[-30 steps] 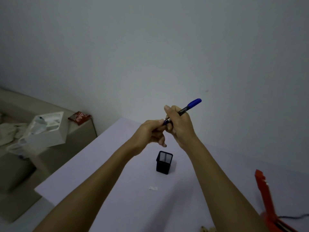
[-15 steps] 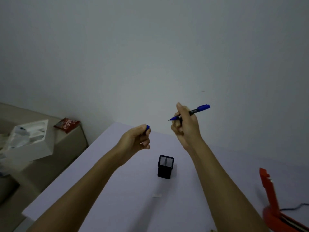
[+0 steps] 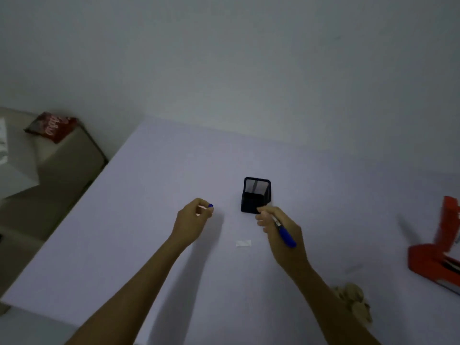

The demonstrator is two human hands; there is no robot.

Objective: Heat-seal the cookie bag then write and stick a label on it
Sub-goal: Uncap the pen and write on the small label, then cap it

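Note:
My right hand grips a blue pen in a writing hold, with the tip hidden behind my fingers. My left hand is closed on the pen's blue cap, which pokes out at the fingertips. A small white label lies flat on the white table between my two hands, slightly nearer me. The clear cookie bag rests low on the right beside my right forearm. The red heat sealer stands open at the right edge.
A black mesh pen holder stands just beyond my right hand. Off the table's left edge is a beige couch with a red snack packet and a white box. A grey wall rises behind the table.
The cap came off the pen and stayed in my left hand. Both hands dropped from chest height toward the table, and my right hand turned the pen into a writing grip.

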